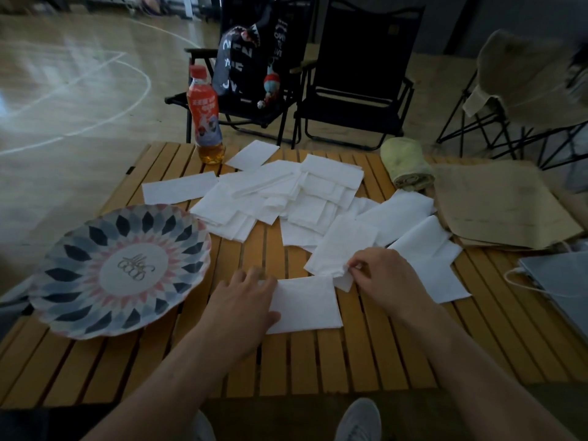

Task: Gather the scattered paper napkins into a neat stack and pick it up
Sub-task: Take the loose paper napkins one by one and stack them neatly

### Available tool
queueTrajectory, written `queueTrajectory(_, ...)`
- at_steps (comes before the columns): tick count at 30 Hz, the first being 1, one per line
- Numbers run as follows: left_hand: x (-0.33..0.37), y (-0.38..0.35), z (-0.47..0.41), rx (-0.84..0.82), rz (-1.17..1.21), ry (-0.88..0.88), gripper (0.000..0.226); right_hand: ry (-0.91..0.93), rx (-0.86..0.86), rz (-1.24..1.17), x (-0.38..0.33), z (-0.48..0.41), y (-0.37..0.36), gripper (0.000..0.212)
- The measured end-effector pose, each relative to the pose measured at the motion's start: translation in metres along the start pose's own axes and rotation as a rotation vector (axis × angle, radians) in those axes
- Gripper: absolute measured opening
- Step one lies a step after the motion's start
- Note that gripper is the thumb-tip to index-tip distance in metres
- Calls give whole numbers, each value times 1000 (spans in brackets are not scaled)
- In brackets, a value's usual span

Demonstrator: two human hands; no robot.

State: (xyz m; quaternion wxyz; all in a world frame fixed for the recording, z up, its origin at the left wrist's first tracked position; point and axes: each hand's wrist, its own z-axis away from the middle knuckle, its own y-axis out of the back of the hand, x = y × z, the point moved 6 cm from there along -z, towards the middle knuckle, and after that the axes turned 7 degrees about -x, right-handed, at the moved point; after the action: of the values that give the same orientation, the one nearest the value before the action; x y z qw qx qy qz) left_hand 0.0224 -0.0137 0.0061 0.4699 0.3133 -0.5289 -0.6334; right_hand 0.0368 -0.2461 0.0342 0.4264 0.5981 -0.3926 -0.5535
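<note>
— On the slatted table [318, 361], what's the left hand [245, 300] doing?
— Lying flat, fingers straight, on the near napkin [307, 305], which sits square to the slats.
— The right hand [381, 275]?
— Pinching the near corner of a second napkin [342, 243], its long axis angling away rightward.

The left hand [245, 297] is covering the nearest napkin's [305, 303] left edge, and the fingers [361, 265] of the right hand [381, 275] are hiding the pinched corner of a second napkin [340, 246]. The overlapping napkin pile [286, 195] is concealing its lower sheets. The right edge is cutting off a grey flat object [560, 281], and the bottle [205, 119] label is staying too blurred to read.
</note>
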Motion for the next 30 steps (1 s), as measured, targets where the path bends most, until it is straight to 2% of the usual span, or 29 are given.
queueTrajectory(5,3,2,0,-25,9,-18,59,-82,146,-185,5,3,17,11)
queueTrajectory(8,3,3,2,-33,32,-29,61,-78,170,-198,2,5,24,12)
queueTrajectory(15,3,7,1,-48,122,-80,60,-130,41,-154,12,9,25,5)
queueTrajectory(19,5,7,1,-58,125,-85,61,-186,-158,11,20,12,13,22)
queueTrajectory(21,7,5,1,-69,124,-85,62,-161,-101,4,14,12,14,18)
queueTrajectory(23,7,6,1,-70,116,-92,62,-62,-65,-53,-1,9,14,17)
queueTrajectory(26,6,7,2,-69,128,-91,62,4,-191,-39,-15,7,-2,26)
queueTrajectory(30,8,8,3,-86,128,-100,61,9,-188,20,-15,4,-9,17)
